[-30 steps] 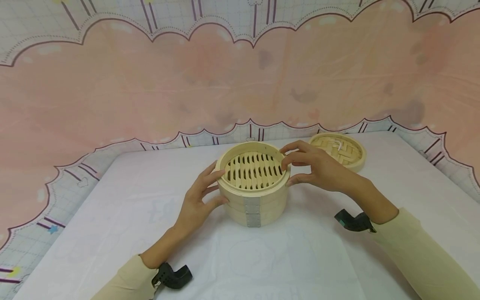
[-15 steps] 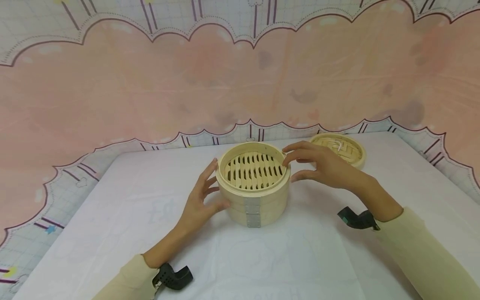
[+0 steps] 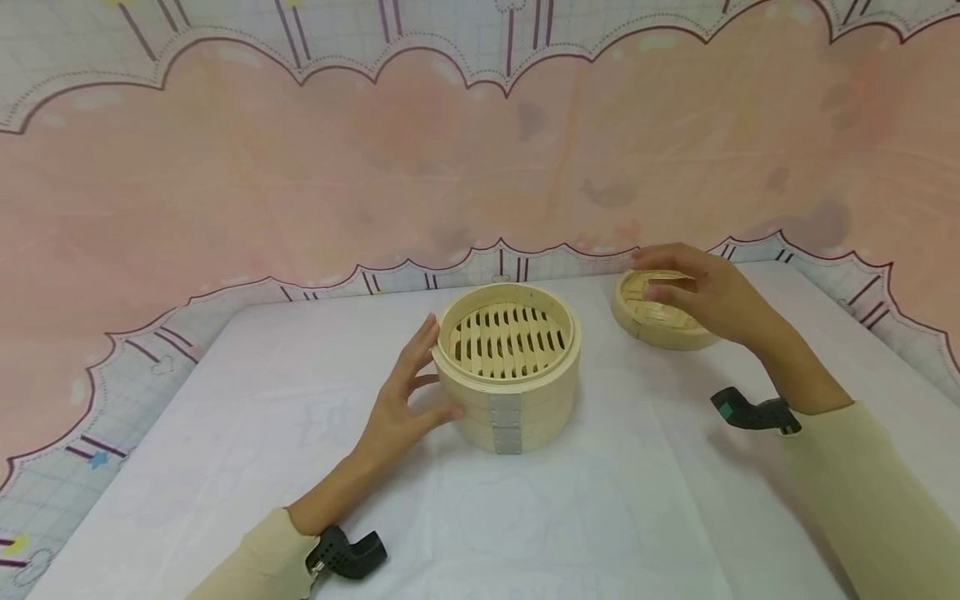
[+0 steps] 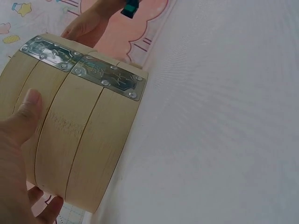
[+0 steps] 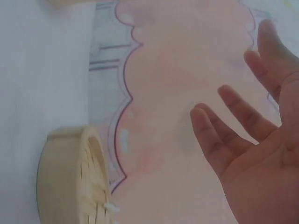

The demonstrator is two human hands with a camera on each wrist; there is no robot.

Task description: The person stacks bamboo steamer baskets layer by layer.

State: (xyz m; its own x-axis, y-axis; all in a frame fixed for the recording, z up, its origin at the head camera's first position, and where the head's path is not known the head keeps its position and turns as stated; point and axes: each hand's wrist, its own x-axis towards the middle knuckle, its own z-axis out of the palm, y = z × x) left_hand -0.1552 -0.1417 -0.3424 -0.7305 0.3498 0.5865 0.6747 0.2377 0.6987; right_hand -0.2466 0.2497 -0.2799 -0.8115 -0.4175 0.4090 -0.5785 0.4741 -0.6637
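A round bamboo steamer point(image 3: 542, 414) of stacked tiers stands upright on the white-covered table, its slatted top uncovered. My left hand point(image 3: 393, 412) holds its left side, thumb on the front wall and fingers around the far left. The left wrist view shows the thumb point(image 4: 29, 112) pressed to the steamer's wall point(image 4: 91, 126) below the metal plates. Behind and to the right lies the woven bamboo lid point(image 3: 663, 335) with a small white loop. Over it hovers my right hand point(image 3: 712, 292), palm down, fingers spread and holding nothing; in the right wrist view it is apart from the lid point(image 5: 60, 177).
White cloth covers the table point(image 3: 480, 525). A pink curtain point(image 3: 375, 167) with scalloped white borders rises behind the table. Black wrist cameras sit on both wrists, the left one point(image 3: 348, 554) low over the cloth.
My right hand has left the steamer's right rim and moved right and back, over the lid. The left hand stays at the steamer's left side, its index finger now lower off the rim.
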